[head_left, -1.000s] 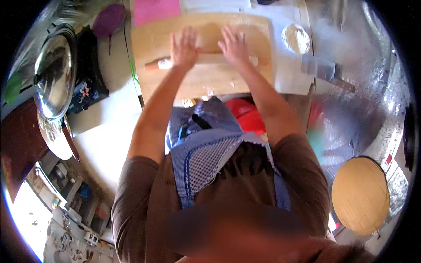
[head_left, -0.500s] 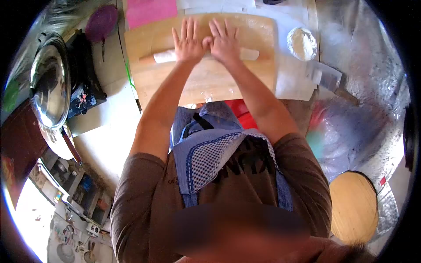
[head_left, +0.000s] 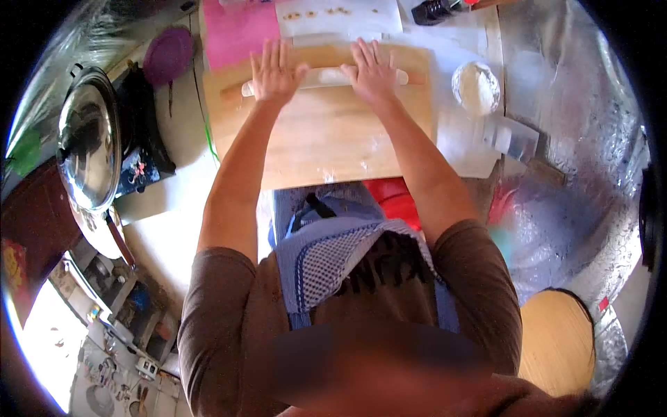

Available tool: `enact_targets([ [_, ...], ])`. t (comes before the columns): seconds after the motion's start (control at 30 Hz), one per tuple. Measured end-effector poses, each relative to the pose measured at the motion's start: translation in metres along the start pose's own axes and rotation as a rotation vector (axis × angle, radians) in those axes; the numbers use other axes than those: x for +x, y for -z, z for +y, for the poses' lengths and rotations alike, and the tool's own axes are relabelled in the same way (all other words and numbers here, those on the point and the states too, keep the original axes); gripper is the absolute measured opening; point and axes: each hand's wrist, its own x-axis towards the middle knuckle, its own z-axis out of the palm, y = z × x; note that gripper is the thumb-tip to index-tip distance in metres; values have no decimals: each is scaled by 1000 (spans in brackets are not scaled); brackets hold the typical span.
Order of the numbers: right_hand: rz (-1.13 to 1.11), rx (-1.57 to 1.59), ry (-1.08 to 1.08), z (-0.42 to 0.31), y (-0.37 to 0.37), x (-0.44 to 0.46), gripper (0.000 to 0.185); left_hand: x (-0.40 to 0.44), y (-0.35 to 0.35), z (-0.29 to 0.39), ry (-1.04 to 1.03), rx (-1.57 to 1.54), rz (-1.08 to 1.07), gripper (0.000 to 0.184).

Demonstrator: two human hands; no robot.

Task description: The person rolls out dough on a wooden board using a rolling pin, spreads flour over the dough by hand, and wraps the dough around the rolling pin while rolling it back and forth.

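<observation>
While rolling pin (head_left: 324, 78) lies beneath left hand (head_left: 276, 82) and right hand (head_left: 373, 78), fingers (head_left: 283, 55) spread wide, tips beyond it.

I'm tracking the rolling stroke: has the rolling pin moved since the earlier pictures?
Yes. The rolling pin has moved toward the far edge of the wooden board.

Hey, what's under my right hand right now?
Under your right hand is a rolling pin, lying on the wooden board. The pin shows on both sides of the hand; the stretch directly beneath is covered.
</observation>
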Motion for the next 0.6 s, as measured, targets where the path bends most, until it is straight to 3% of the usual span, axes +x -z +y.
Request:
enact_targets([
  [0.03,26,21,78,-7,16,-30,66,-22,7,1,-55,35,-159,76],
  [0.1,-23,84,63,-25,36,-88,69,-80,33,18,-77,-52,-199,84],
  [0.13,-71,138,40,-32,42,-119,70,-106,49,27,-82,19,-331,85],
  [0.17,-113,187,21,-36,47,-137,70,-136,50,31,-57,-161,-269,85],
  [0.3,-168,229,34,-63,61,-153,69,-145,66,74,-114,-126,-434,85],
  [0.4,-125,55,139,-44,32,-98,68,-96,29,53,-178,39,-293,84],
  [0.5,-33,38,136,-22,10,-8,67,-19,-2,16,-101,-85,-153,82],
  [0.57,131,55,-130,-17,3,18,70,8,-3,4,288,-199,-16,82],
  [0.6,126,56,-130,-19,5,3,70,-7,-3,8,291,-199,-21,82],
])
